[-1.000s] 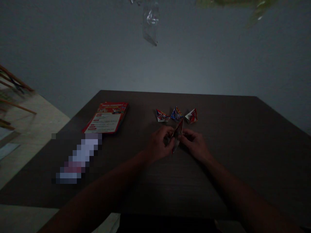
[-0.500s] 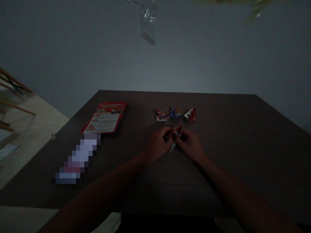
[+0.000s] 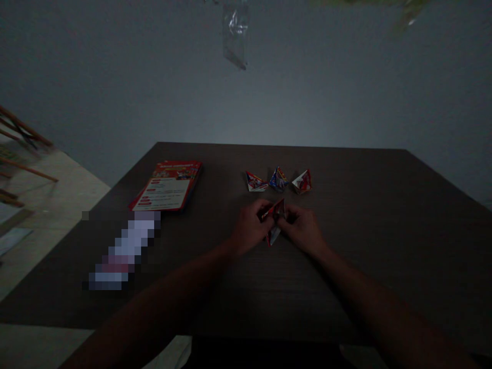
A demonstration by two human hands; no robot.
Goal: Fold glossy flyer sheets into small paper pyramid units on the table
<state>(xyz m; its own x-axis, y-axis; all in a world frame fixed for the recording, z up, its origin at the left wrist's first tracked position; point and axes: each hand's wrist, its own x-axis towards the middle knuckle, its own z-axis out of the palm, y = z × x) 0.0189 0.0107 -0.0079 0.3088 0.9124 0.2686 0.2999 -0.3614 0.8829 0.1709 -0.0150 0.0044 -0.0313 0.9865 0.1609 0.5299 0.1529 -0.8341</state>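
Between my two hands is a folded paper piece (image 3: 274, 236), red and white with pointed corners. My left hand (image 3: 252, 225) pinches its left side, thumb towards the middle. From the right, my right hand (image 3: 305, 228) grips the other side, its fingers partly hidden behind the paper. Just beyond my hands, three folded paper pieces stand in a row on the table: a red and white one (image 3: 255, 182), a blue one (image 3: 279, 179) and another red and white one (image 3: 302, 182).
A stack of red and white printed leaflets (image 3: 165, 189) lies at the table's left. Nearer me is a pixelated object (image 3: 125, 251). The dark wooden table (image 3: 384, 215) meets a grey wall (image 3: 326, 102), where a clear plastic piece (image 3: 235, 36) hangs. Wooden legs (image 3: 26, 128) show at far left.
The folded paper between my hands has opened wider, and more of its red and white faces show. Both hands stay in nearly the same place.
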